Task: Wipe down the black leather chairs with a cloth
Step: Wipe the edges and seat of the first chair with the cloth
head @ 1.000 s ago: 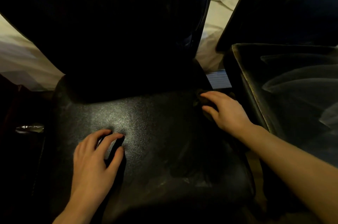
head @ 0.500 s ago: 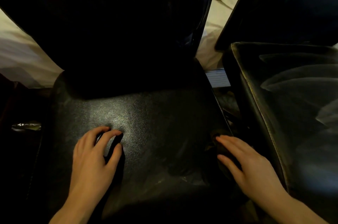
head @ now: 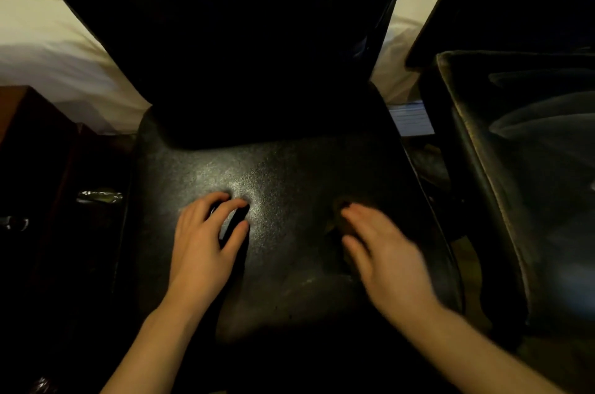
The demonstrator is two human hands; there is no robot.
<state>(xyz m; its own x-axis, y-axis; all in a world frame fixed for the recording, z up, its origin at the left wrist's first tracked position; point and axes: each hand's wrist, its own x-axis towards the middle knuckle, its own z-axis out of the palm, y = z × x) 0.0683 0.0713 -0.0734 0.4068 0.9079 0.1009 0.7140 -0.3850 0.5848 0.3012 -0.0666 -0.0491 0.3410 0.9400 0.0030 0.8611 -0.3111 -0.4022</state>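
Right hand (head: 386, 261) presses one cloth (head: 341, 216); two chairs (head: 289, 174).

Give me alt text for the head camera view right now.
Two bare hands rest on a black leather chair seat: the left hand lies flat with fingers spread, the right hand presses a dark cloth. A second black chair stands to the right.
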